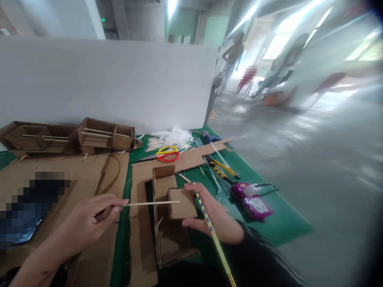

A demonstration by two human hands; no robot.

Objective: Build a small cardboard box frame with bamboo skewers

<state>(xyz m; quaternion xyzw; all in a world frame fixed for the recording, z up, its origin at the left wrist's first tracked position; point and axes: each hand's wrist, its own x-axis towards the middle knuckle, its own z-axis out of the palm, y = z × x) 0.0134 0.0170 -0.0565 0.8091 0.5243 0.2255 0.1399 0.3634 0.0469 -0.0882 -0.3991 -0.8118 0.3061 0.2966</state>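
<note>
My left hand (92,215) pinches the end of a thin wooden stick (140,204) between thumb and fingertips. The stick points right, and its far end lies over the small cardboard box (183,205). My right hand (215,217) is closed round this box from the right, thumb below and fingers above. A yellow pencil with purple dots (211,229) runs slantwise across the right hand, tucked against it. Around the box stands a larger open cardboard frame (172,241) with upright sides. A short stick bit (160,221) pokes out of its left wall.
Red-and-yellow scissors (168,154), a white string pile (178,136), pliers (226,169) and a purple device (253,201) lie on the green table (287,227). Cardboard assemblies (104,134) stand at the back left before a white partition (107,79). A person (233,56) stands beyond.
</note>
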